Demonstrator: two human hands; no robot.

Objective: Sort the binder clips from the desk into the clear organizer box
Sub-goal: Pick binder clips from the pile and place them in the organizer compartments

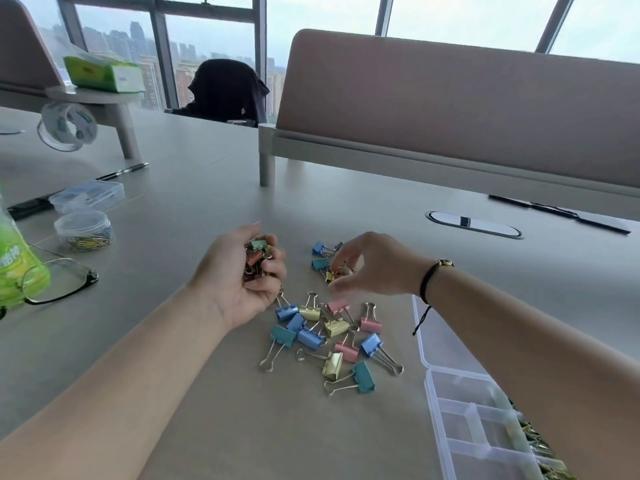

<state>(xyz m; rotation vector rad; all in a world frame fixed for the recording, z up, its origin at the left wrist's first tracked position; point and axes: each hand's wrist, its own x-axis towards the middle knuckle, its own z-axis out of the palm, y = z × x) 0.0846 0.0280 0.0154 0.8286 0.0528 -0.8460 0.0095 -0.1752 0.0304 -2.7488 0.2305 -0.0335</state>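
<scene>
Cupped palm-up at the centre of the frame, the left hand (242,275) has its fingers curled round a handful of small coloured binder clips (258,254), green and orange ones showing on top. Further left, at the frame's left edge, a green plastic bottle (15,268) stands beside a pair of thin black-rimmed glasses (60,280) lying on the grey desk (173,341); above them sit a round clear tub of coloured paper clips (85,230), a flat clear lidded case (88,195) and a black pen (121,171), with a roll of clear tape (67,126) and a green tissue pack (104,74) in the upper left. Right of the cupped hand, the right hand (374,265), wearing a black cord bracelet (427,282) at the wrist, reaches down with thumb and fingertips pinching a gold-coloured binder clip (334,273) among a few blue ones on the desk. Below both hands, in the lower centre, a loose scatter of pastel binder clips (332,337) in blue, teal, yellow and pink lies spread on the desk, wire handles pointing every way. At the lower right, partly hidden under the right forearm, the clear plastic organizer box (464,417) lies open with its lid flat behind it; the divided compartments along its right side hold gold-coloured clips. A beige desk partition (450,109) crosses the upper right.
</scene>
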